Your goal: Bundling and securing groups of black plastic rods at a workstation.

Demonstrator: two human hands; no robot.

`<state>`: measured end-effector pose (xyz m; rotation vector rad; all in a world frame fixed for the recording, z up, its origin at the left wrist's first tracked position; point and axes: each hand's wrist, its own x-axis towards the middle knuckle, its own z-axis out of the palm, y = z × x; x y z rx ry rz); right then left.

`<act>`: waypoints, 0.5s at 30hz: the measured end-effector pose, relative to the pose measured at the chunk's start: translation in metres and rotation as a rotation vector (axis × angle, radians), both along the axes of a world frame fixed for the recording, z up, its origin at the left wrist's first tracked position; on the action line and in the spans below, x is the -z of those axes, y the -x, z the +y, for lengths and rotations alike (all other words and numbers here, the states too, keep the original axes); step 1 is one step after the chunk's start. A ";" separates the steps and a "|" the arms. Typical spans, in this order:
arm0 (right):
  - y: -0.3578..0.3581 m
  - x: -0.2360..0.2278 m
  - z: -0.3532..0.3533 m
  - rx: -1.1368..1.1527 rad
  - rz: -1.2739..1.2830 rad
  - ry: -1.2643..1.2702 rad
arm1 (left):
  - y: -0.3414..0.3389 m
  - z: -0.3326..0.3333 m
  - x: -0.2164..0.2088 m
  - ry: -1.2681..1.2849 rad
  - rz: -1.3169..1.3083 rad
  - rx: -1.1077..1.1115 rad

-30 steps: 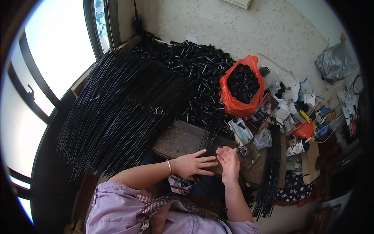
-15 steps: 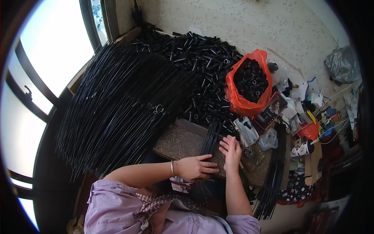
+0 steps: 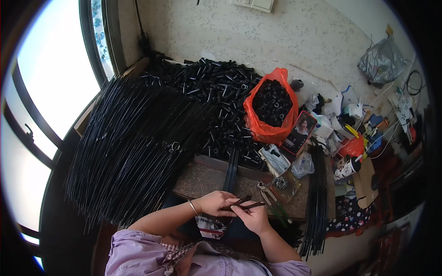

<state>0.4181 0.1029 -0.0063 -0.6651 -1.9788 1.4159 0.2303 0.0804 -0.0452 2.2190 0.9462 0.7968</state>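
In front of my body, my left hand (image 3: 215, 203) and my right hand (image 3: 252, 218) meet just off the near edge of the table. Both are closed on a few thin dark rods (image 3: 243, 203), whose ends stick out to the right between the fingers; their full length is hidden. Just beyond my left hand, a narrow bundle of thin black rods (image 3: 231, 172) lies on the speckled tabletop (image 3: 195, 177), pointing away from me. A pair of pliers (image 3: 266, 192) with pale handles lies to the right of the bundle.
A large fan of long black rods (image 3: 133, 147) covers the left. Behind lie heaped short black tubes (image 3: 225, 103) and a red bag (image 3: 250, 122) of black parts. A phone (image 3: 299, 133), a clear-wrapped pack (image 3: 275, 160), another rod bundle (image 3: 316, 202) and a patterned cup (image 3: 346, 169) stand right.
My right hand has come down and left to meet my left hand, and thin dark rods now show between them. My left hand has left the rod bundle. The pliers have come into sight.
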 end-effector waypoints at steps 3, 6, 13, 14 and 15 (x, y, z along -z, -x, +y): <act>0.006 -0.039 -0.006 -0.343 0.066 -0.100 | 0.001 0.004 0.022 -0.378 0.068 0.131; 0.004 -0.053 -0.009 -0.682 -0.023 -0.097 | -0.001 0.005 0.021 -0.461 0.205 0.202; 0.002 -0.016 -0.006 -0.233 0.073 0.075 | 0.001 0.000 0.018 -0.158 0.016 0.067; 0.004 -0.027 -0.016 -0.190 0.007 -0.185 | -0.001 -0.002 0.017 -0.270 -0.067 0.172; 0.003 -0.026 -0.014 -0.151 0.003 -0.191 | -0.003 -0.003 0.010 -0.222 -0.085 0.150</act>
